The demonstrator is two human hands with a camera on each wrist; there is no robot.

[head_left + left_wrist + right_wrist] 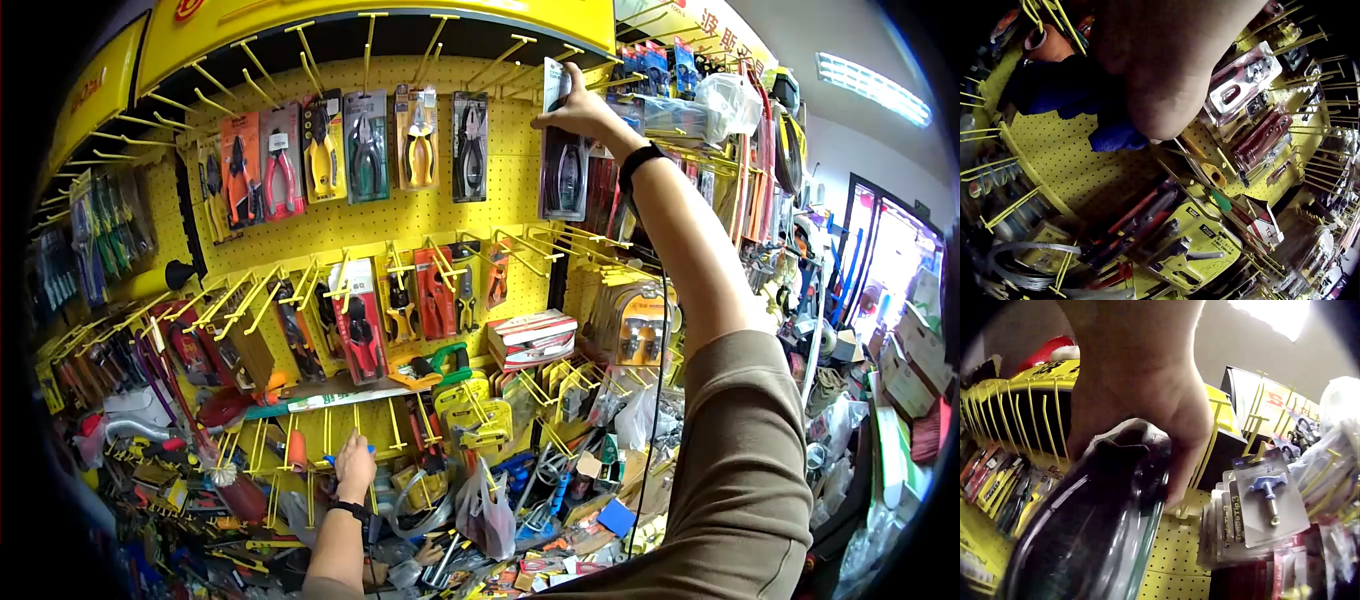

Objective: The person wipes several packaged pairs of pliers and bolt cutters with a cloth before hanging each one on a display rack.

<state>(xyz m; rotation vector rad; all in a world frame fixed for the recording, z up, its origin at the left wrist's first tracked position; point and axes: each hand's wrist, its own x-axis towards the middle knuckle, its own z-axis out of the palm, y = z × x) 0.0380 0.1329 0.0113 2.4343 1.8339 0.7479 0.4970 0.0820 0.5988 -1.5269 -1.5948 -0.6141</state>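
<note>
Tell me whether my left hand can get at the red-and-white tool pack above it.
Probably yes: the tool pack looks uncovered in front. But the left hand has its grip on something blue, and a white-and-green strip lies between hand and pack.

The right grip covers the upper part of the pack in the head view; in the right wrist view the pack's lower end runs off the bottom edge, and dark film and glare blur its contents. The left grip's fingers are hidden in the left wrist view, where the blue cloth fades into shadow; whether they touch it cannot be told. The top edge cuts off the yellow sign, and small print on the hanging cards is illegible.
</note>
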